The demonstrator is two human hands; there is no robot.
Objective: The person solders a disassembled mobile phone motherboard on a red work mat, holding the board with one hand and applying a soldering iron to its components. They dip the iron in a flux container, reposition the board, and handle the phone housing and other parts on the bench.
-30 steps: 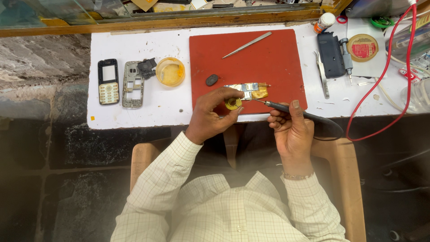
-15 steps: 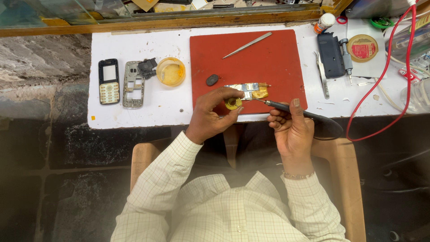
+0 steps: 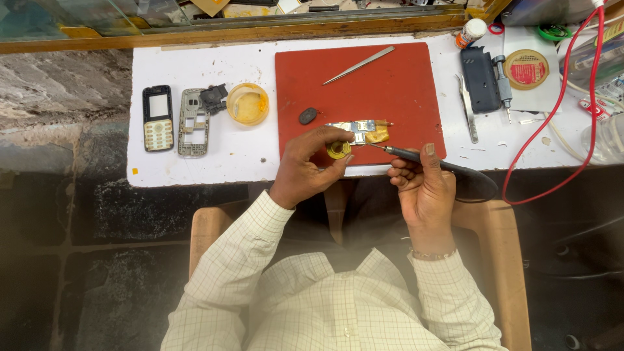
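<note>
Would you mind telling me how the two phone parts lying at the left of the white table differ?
The black front cover has a pale keypad and a screen window; the grey middle frame is a bare skeleton with open cut-outs. The cover lies alone; a small black part touches the frame's top corner. Both lie flat, side by side, away from the hands.

The surface (image 3: 195,65) is white, and the mat (image 3: 396,91) on it is brick red. A small round dish (image 3: 247,104) is translucent amber-yellow. The circuit board (image 3: 361,130) is silver with a yellow-orange patch. The soldering iron (image 3: 422,158) is black, its cable (image 3: 572,97) red. The shirt sleeve (image 3: 234,266) is cream with a fine check.
</note>
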